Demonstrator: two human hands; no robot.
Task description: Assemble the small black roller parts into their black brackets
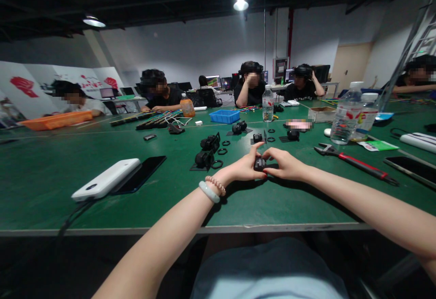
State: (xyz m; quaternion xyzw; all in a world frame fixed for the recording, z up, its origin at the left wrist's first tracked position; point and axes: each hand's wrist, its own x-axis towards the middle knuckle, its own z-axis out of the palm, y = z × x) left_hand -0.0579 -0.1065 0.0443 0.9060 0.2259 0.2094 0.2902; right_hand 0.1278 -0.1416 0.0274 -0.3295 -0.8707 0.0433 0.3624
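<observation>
Both my hands meet around a small black ribbed part [260, 163] at the middle of the green table. My left hand [245, 165], with a bracelet and a bangle at the wrist, grips it from the left. On the other side my right hand [282, 162] pinches it between thumb and fingers. Much of the part is hidden by the fingers. Beyond and to the left stand similar black parts on flat plates, such as one black assembly [203, 159]. Black rings [217, 164] lie beside them.
A white power bank [107, 178] and a phone [143, 174] lie left. At right are an adjustable wrench [357, 162], water bottles [345, 115] and another phone [413, 170]. A blue tray [225, 116] stands farther back. Other people sit across the table.
</observation>
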